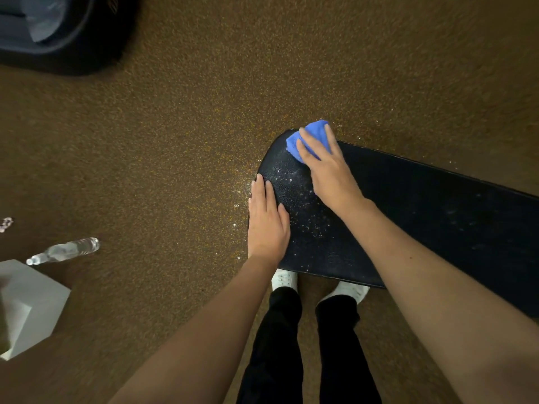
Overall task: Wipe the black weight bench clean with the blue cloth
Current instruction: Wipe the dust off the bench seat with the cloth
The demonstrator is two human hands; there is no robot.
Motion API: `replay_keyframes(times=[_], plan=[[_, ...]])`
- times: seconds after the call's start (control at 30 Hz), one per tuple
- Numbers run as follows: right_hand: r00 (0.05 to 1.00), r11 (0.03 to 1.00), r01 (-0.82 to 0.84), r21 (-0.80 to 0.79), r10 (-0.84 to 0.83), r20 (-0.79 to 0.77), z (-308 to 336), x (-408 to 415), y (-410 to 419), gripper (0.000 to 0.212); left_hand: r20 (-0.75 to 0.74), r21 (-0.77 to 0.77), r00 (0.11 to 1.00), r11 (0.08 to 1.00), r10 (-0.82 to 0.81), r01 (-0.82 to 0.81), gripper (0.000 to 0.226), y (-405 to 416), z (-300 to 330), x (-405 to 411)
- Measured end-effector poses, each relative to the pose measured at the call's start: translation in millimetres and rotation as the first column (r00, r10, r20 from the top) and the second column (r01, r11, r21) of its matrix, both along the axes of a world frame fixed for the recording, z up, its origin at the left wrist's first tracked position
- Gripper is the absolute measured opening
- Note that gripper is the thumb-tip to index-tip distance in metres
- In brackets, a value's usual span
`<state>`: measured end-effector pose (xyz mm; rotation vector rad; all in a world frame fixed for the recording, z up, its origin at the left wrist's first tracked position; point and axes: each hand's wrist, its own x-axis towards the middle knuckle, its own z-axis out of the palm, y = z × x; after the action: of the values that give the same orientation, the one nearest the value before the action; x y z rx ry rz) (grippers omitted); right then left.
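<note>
The black weight bench (408,205) runs from the centre to the right edge of the head view, its rounded end pointing left. White specks dot its padded top near that end. My right hand (326,167) presses the bunched blue cloth (312,135) onto the far corner of the rounded end, fingers spread over it. My left hand (267,220) lies flat on the near left edge of the bench, fingers together, holding nothing.
Speckled brown floor surrounds the bench. A clear plastic bottle (65,250) lies on the floor at left, beside a white box (32,301). A dark rounded container (58,30) sits at top left. My legs and white shoes (284,279) stand under the bench's near edge.
</note>
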<state>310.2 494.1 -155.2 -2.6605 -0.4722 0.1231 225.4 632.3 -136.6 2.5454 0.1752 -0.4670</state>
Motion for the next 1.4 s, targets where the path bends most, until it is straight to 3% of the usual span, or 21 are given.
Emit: replay_keyframes(times=[0.07, 0.2, 0.23, 0.4, 0.6, 0.7, 0.83, 0.93, 1.03, 1.13, 1.27, 1.4], plan=[[1.0, 1.0, -0.002, -0.002, 0.002, -0.01, 0, -6, 5, 0.064, 0.002, 0.008, 1.0, 1.0, -0.007, 0.007, 0.071, 0, 0, -1], [0.944, 0.943, -0.33, -0.033, 0.33, 0.01, -1, -6, -19, 0.065, 0.0, 0.01, 1.0, 1.0, 0.003, -0.003, 0.071, -2, 0, 0], [0.947, 0.946, -0.322, -0.028, 0.322, 0.004, 1, -4, -27, 0.064, -0.002, 0.014, 1.0, 1.0, 0.003, -0.003, 0.072, -2, 0, 0], [0.999, 0.999, 0.049, 0.01, -0.049, -0.009, 2, -14, -25, 0.064, 0.003, 0.026, 1.0, 1.0, -0.009, 0.009, 0.071, -1, 0, 0], [0.96, 0.96, -0.277, -0.041, 0.275, -0.045, 3, -30, -54, 0.07, -0.008, 0.016, 1.0, 1.0, 0.022, -0.022, 0.064, -4, 1, 1], [0.999, 1.0, -0.011, -0.001, 0.011, -0.041, 4, -34, -63, 0.063, -0.021, 0.024, 1.0, 1.0, 0.02, -0.019, 0.054, -5, 2, 2], [0.964, 0.965, 0.262, 0.021, -0.261, -0.048, 3, -41, -31, 0.057, -0.004, 0.02, 1.0, 1.0, 0.024, -0.024, 0.051, -6, 2, 1], [0.964, 0.97, 0.244, 0.02, -0.24, -0.111, 5, -45, -8, 0.056, -0.008, 0.018, 0.999, 0.998, 0.053, -0.053, 0.05, -8, 1, 2], [0.972, 0.978, 0.162, 0.128, -0.136, -0.191, 17, -52, -11, 0.047, 0.028, 0.056, 0.996, 0.995, 0.087, -0.089, 0.053, -18, 6, 6], [0.94, 0.936, 0.294, 0.195, -0.247, -0.234, 34, -63, -47, 0.047, 0.093, 0.085, 0.995, 0.996, 0.029, -0.037, 0.063, -45, 16, 15], [0.84, 0.868, 0.493, 0.048, -0.462, -0.284, 40, -93, -96, 0.053, 0.063, 0.183, 0.997, 0.982, -0.05, 0.038, 0.065, -98, 12, 32], [0.832, 0.903, 0.426, -0.052, -0.414, -0.369, 36, -120, -107, 0.059, -0.003, 0.342, 1.0, 0.94, 0.016, -0.014, 0.072, -134, -4, 44]])
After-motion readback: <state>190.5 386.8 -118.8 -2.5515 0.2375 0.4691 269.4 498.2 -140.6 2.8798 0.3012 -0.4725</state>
